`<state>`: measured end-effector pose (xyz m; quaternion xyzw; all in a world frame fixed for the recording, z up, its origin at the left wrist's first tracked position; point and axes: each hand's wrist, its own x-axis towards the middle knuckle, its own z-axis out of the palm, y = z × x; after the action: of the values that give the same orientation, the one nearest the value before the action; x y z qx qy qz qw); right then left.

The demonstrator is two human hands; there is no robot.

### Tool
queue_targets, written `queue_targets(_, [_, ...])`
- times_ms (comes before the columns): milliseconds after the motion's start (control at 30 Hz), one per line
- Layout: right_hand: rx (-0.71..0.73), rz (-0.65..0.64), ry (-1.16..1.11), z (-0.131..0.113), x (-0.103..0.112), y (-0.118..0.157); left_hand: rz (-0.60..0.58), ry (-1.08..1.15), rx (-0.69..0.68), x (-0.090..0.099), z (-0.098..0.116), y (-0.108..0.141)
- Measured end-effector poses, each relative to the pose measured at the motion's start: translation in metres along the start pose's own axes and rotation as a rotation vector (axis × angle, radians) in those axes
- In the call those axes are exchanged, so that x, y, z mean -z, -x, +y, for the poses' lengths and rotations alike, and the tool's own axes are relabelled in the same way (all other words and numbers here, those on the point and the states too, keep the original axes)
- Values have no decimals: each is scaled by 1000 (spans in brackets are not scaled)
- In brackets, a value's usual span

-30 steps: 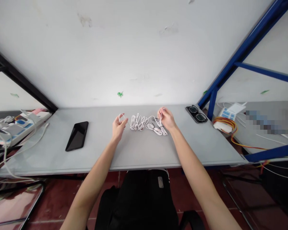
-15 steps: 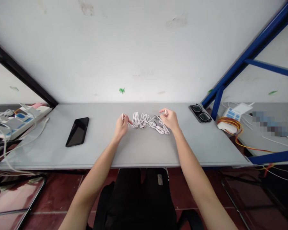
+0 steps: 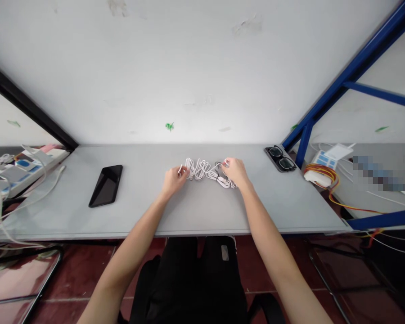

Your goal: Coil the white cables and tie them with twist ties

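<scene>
Two bunches of white cable lie on the grey table in front of me. The left bunch is a loose coiled white cable (image 3: 200,169). Beside it on the right lies a bundled white cable (image 3: 223,182) with a black tie around it. My left hand (image 3: 174,181) is closed at the left side of the coils, pinching a white piece of cable between thumb and fingers. At the other side, my right hand (image 3: 235,171) pinches a white strand just above the tied bundle and partly covers it.
A black phone (image 3: 105,186) lies to the left. Sunglasses (image 3: 283,159) rest on a dark flat case at the right. Power strips (image 3: 29,173) and cables stand at the far left. A white adapter with red-yellow wires (image 3: 319,177) sits near the blue frame (image 3: 346,81).
My left hand has moved right, closer to the coiled cable. My right hand has shifted slightly left and down. The cables stay nearly in place; the view has moved a little.
</scene>
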<state>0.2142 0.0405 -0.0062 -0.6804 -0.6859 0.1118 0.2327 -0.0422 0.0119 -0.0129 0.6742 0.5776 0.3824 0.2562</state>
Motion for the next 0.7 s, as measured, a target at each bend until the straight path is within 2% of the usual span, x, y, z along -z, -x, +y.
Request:
queue_targets(100, [-20, 42, 12, 4, -3, -1, -28, 72, -48, 0, 2, 1])
queue_targets(233, [-40, -9, 37, 2, -7, -1, -53, 149, -115, 0, 5, 3])
queue_targets(367, [-43, 18, -58, 0, -4, 1, -26, 204, -187, -1, 2, 3])
queue_targets(433, [-22, 56, -201, 0, 0, 2, -12, 251, -198, -2, 0, 2])
queue_targets(600, [74, 93, -716, 1, 6, 4, 3, 291, -196, -2, -1, 2])
queue_targets(700, [48, 114, -952, -5, 3, 4, 10, 372, -189, -1, 2, 2])
